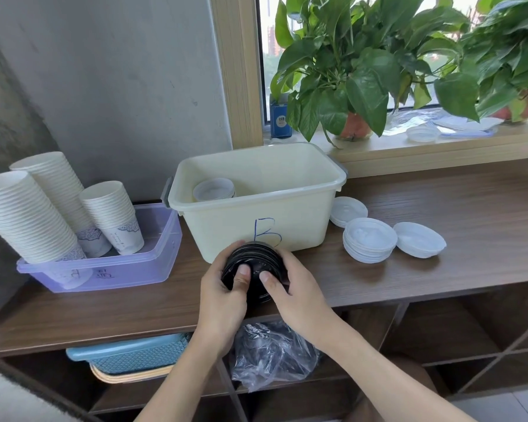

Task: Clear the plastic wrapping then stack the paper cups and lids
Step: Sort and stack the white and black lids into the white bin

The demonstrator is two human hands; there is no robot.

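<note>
Left hand and right hand are both clamped on the stack of black lids, one on each flank, fingers curled round the rims; both thumbs press flat on the near face of the stack. The stack is held between the palms just above the front part of the wooden counter; its long axis runs away from the person toward the cream bin, and the near end face is tipped up toward the camera; the far end sits just short of the blue "B" on the bin wall. Below the wrists, under the counter edge, hangs the clear plastic wrapping, crumpled and loose; whether it touches either forearm I cannot tell.

Beyond the hands, inside the cream bin, sits a small stack of white lids; off to the right of the right hand, on the counter, there are two more white lid stacks and a single white lid beside them, well apart from the black stack. Left of the left hand stands a purple bin holding three leaning stacks of paper cups, mouths up and tilted leftward; below the left forearm, on the shelf, a blue basket. Far beyond, on the sill, potted plants.
</note>
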